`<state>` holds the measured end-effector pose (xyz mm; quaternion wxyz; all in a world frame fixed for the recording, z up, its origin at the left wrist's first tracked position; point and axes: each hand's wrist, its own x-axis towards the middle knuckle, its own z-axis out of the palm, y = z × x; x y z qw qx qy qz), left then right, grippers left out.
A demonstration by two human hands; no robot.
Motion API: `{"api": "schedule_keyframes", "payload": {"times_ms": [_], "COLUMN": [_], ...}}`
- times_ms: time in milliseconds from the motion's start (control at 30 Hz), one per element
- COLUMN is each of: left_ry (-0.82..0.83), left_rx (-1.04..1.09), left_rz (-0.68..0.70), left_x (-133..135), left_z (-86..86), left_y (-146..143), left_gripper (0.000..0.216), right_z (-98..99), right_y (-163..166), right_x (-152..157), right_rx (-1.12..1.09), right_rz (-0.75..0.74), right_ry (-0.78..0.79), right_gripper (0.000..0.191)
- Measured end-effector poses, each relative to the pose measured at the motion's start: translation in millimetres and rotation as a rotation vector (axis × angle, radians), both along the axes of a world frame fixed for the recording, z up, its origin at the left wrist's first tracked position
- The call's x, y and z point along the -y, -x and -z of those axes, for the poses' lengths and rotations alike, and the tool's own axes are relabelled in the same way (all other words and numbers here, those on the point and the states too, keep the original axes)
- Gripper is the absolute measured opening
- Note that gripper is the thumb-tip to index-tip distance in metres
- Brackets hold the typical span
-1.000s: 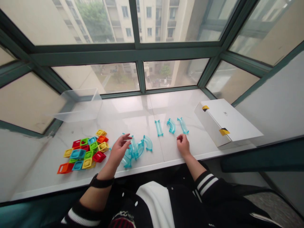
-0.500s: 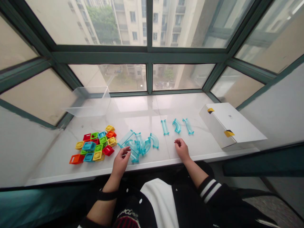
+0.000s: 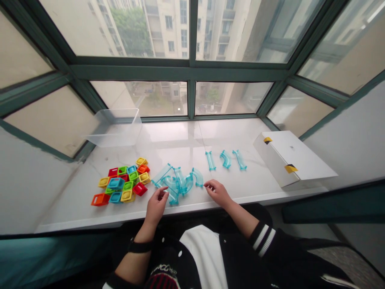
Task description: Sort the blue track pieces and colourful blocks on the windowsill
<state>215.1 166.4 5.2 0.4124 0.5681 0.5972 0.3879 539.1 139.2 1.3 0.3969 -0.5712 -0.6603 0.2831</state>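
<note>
A heap of clear blue track pieces (image 3: 177,181) lies on the white sill (image 3: 180,148) in front of me. My left hand (image 3: 157,205) rests near the sill's front edge just below the heap, fingers loosely curled, nothing visible in them. My right hand (image 3: 217,191) reaches in from the right, its fingertips at the curved piece (image 3: 197,176) on the heap's right end. Further back to the right, three separate blue track pieces (image 3: 225,159) lie in a row.
A pile of coloured square frame blocks (image 3: 124,185) lies to the left. A clear plastic tub (image 3: 116,127) stands at the back left by the window. A white cardboard box (image 3: 291,157) sits on the right. Window panes close off the far side.
My left hand drew back from the heap toward the front edge. My right hand moved left from below the three separate pieces to the heap's right end. The camera tilted slightly.
</note>
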Motion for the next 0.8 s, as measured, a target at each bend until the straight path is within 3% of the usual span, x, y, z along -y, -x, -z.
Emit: {"api": "schedule_keyframes", "payload": {"times_ms": [200,367,533,800], "left_ry": [-0.071,-0.202,-0.360,-0.491], "left_rx": [-0.093,-0.196,-0.323,-0.457], "left_rz": [0.025,0.053,0.112,0.255], "left_x": [-1,-1,3,8], "left_z": [-2.4,2.0,5.4,10.1], "left_y": [-3,0,-1,-31], "left_gripper": [0.044,0.035,0.030,0.050], "right_z": [-16.4,-15.8,-11.2,-9.9], "right_y": [42,65,72,72], "right_x": [-13,-18,-19,-20], "right_rx": [0.000,0.079,0.182,0.279], "right_rz": [-0.216,-0.284,-0.303,-0.334], "right_ry": [0.004,0.048,0.073,0.013], "right_gripper": [0.029,0.040,0.042,0.045]}}
